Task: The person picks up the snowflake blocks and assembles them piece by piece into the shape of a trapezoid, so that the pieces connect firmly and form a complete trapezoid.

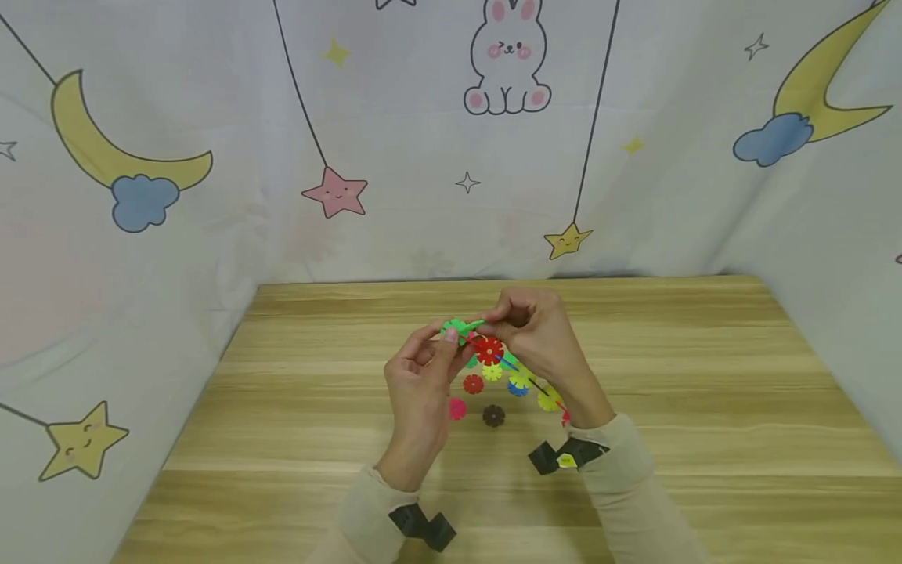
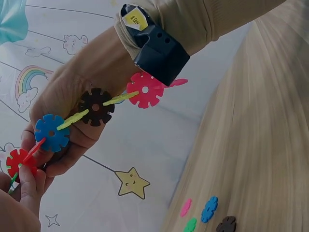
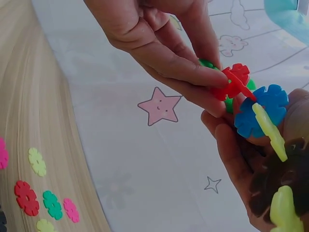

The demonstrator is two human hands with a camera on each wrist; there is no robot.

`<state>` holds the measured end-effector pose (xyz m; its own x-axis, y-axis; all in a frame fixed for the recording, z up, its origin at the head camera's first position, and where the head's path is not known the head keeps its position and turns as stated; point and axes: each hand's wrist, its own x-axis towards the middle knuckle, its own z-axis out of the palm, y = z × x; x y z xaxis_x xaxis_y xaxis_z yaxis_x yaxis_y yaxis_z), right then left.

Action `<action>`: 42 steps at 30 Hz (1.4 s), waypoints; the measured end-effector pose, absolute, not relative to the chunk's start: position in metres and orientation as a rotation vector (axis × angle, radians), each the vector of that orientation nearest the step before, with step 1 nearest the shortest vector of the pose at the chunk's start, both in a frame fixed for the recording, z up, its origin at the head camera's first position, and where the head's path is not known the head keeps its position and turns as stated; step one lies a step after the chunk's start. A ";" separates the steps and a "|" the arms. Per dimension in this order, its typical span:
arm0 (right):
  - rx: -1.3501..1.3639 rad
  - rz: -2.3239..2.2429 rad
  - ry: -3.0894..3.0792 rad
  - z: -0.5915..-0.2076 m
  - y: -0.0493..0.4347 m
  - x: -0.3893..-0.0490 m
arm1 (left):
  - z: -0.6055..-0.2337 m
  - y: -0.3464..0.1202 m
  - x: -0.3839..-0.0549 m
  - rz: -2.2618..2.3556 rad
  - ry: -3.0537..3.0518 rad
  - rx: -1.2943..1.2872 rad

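Both hands are raised over the table, working on a chain of slotted plastic snowflake discs. With thumb and fingers my left hand (image 1: 420,392) pinches a green disc (image 1: 453,330) at the chain's upper end. My right hand (image 1: 541,335) pinches a second green disc (image 1: 475,324), seen edge-on, against it; fingers hide how far they interlock. From there the chain runs through a red disc (image 2: 18,162), a blue disc (image 2: 51,133), a dark brown disc (image 2: 96,107) and a pink disc (image 2: 145,90), with yellow discs edge-on between. It hangs beside the right wrist.
Loose discs lie on the wooden table (image 1: 282,439) below the hands, among them a red one (image 1: 473,384), a pink one (image 1: 457,409) and a dark brown one (image 1: 493,416). A printed white curtain (image 1: 423,141) stands behind the table. Each wrist wears a black camera (image 2: 161,55).
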<state>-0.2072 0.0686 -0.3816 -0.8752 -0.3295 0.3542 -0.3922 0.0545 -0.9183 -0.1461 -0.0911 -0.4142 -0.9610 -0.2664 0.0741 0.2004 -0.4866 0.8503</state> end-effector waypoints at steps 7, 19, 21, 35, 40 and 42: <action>0.791 2.035 -2.371 -0.389 0.088 -0.220 | -0.416 -0.100 -0.145 -2.451 -1.453 0.165; 0.534 2.174 -2.308 -0.459 0.138 -0.263 | -0.424 -0.118 -0.137 -2.456 -1.466 0.275; 0.440 2.137 -2.343 -0.472 0.143 -0.267 | -0.425 -0.118 -0.137 -2.452 -1.472 0.281; 0.238 1.918 -2.523 -0.509 0.147 -0.276 | -0.429 -0.114 -0.139 -2.488 -1.464 0.292; 0.219 1.607 -2.668 -0.510 0.138 -0.276 | -0.430 -0.113 -0.138 -2.498 -1.447 0.286; 0.198 1.578 -2.692 -0.509 0.135 -0.276 | -0.430 -0.113 -0.138 -2.501 -1.442 0.292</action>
